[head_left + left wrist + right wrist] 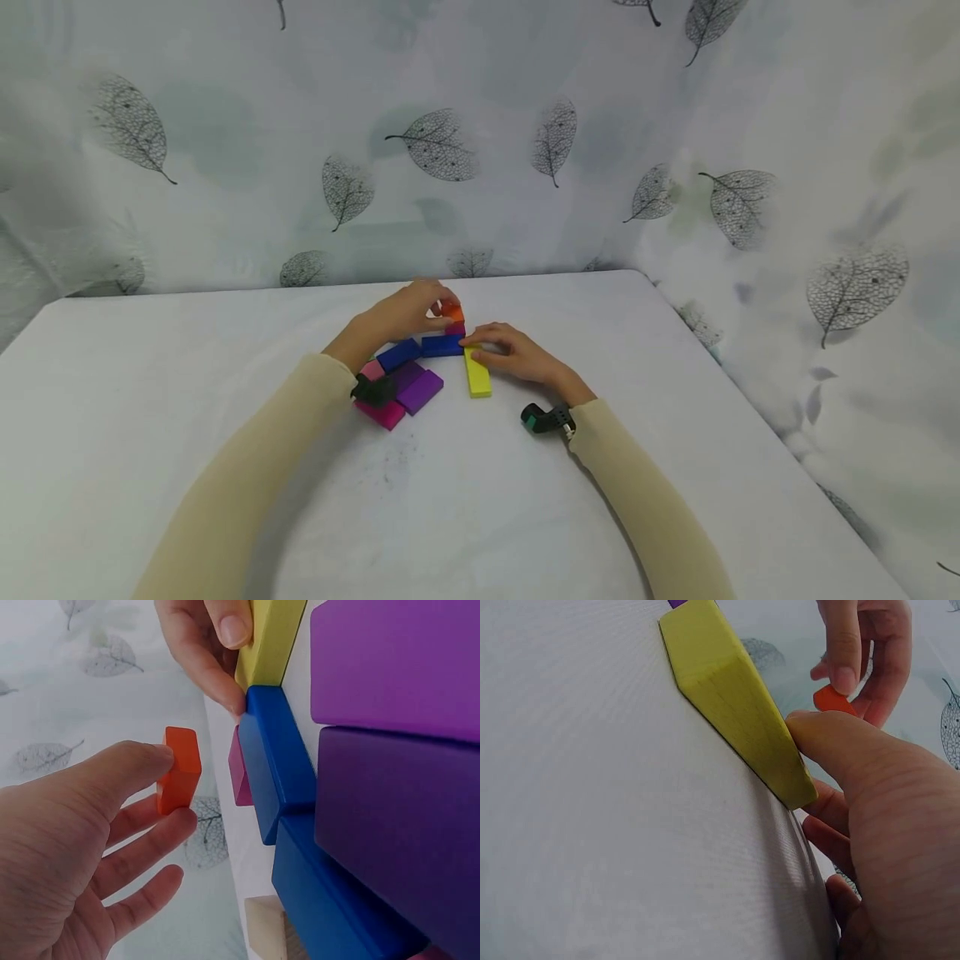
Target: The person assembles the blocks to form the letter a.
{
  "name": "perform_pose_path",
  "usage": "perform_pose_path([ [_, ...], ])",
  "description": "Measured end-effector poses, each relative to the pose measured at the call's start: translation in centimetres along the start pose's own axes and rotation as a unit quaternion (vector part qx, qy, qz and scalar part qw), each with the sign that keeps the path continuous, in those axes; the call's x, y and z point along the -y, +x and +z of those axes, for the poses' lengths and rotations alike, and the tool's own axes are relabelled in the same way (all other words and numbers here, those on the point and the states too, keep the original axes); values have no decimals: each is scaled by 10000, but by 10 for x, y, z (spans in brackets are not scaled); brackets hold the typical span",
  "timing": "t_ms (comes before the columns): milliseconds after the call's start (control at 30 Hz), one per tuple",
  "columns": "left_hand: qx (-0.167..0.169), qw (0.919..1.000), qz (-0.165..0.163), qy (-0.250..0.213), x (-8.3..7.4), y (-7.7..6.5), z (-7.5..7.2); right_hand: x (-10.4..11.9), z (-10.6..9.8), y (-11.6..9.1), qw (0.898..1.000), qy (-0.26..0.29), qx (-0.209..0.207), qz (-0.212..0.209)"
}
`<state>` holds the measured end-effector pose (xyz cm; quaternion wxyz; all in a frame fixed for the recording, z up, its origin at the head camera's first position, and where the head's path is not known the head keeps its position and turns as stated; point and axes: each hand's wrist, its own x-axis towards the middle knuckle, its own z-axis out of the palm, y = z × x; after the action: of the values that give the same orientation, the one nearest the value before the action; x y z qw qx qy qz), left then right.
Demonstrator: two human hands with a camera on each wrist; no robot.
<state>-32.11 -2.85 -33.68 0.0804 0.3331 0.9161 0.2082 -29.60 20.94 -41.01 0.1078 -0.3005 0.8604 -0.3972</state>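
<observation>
My left hand pinches an orange block between thumb and fingers, lifted off the table in the left wrist view. In the head view, a magenta block appears just below it, behind a blue block. My right hand holds one end of a yellow block, thumb on its face and index finger round the end. That end lies against the blue block. A second blue block continues the line at an angle to the left.
Two purple blocks, a deep pink block and a light pink block lie below my left wrist. A plain wooden block sits behind the blue ones. The white table meets a leaf-patterned curtain at the back.
</observation>
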Motion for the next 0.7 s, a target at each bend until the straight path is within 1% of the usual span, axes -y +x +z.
perform_pose_path([
  [167,-25,10000,75,1,0,-3,3,0,1,1,10000,32,-57,4],
  [333,-19,10000,37,37,0,-9,4,0,1,1,10000,41,0,77],
  [567,-31,10000,15,21,-4,-18,4,0,1,0,10000,52,-69,-21],
  [700,-36,9999,98,-8,-6,-22,6,1,2,0,9999,76,-78,-23],
])
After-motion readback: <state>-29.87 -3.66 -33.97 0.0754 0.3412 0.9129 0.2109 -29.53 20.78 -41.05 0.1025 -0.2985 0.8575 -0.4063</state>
